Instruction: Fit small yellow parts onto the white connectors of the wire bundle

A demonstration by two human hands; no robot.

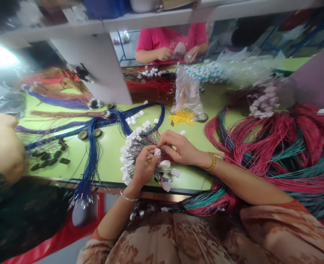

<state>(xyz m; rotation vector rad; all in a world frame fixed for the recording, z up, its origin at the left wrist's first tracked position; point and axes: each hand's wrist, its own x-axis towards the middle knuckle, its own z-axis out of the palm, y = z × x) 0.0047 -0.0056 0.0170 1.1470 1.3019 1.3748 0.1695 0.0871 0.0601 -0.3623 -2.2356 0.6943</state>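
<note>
My left hand [144, 164] pinches a white connector [157, 151]; whether my right hand [181, 147] grips anything beside it, I cannot tell. Apparent step: fitting. Next calls for steady alignment.

We can't tell if our right hand [180, 147] grips anything; far left of it, a co-worker's arm [6, 146] is cut off.

Open to your left hand [147, 163]: one bare strip of green tabletop [111, 157], between blue wires [91, 150] and white connectors [128, 157]. Obstacles: yellow pieces [182, 117] and plastic bag [188, 93] ahead; red wires [263, 146] crowding your right forearm [241, 182].
</note>
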